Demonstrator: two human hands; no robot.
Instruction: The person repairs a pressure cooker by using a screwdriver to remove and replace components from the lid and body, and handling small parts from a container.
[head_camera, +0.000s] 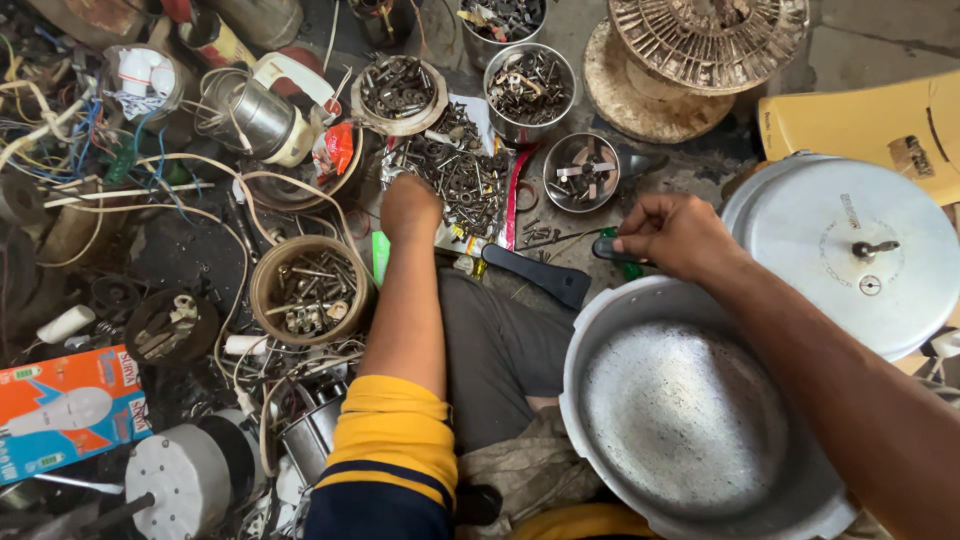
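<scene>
Our left hand (408, 205) is stretched out over the pile of loose screws and nuts (455, 180) spread on a sheet on the floor. Fingers curl down into the pile, out of sight behind the knuckles, so we cannot tell if they've pinched anything.

Our right hand (672, 235) is closed around a green-handled screwdriver (615, 248), held at the far rim of the pressure cooker pot (690, 420). The pot sits tipped in our lap with its mouth up at us; our guess is that keeps the rim and its black handle (540, 274) within reach. The handle points left, towards the fastener pile.

The cooker lid (850, 250) lies flat just right of the pot, knob up, partly on a yellow plastic panel (870, 120).

Fasteners are sorted into open containers in an arc ahead: two steel cups (528, 88), a small steel bowl (581, 172), a shallow dish (398, 92) and a brown tub (310, 288) near the left elbow. All sit within an arm's reach, which looks deliberate.

The surface is a dark, grimy concrete floor. To the left are tangled wires (90, 150), a bulb box (65, 405) and a round motor housing (185, 475). A wire fan guard (705, 35) sits at the top. It's a cramped floor-level repair spot.
</scene>
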